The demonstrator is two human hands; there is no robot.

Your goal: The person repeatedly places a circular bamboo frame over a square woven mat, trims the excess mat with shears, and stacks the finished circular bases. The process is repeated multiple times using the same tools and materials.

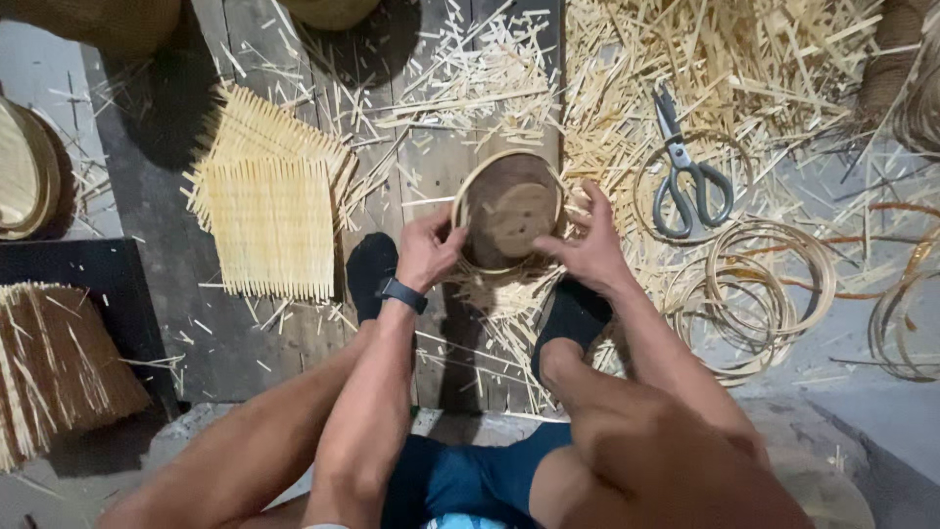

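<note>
Both hands [509, 250] closed around the round bamboo-rimmed mould [508, 210] between them.

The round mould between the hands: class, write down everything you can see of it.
The round mould is a brown, bowl-shaped form, seemingly wood, with small dark holes in its face. A pale bamboo hoop rings its edge. It sits on loose bamboo strips on the plank floor, above the person's dark-socked feet. The left hand grips its left rim; the right hand holds its right side.

Dark plank floor [186, 294]; scattered pale bamboo offcuts [627, 88]
</note>
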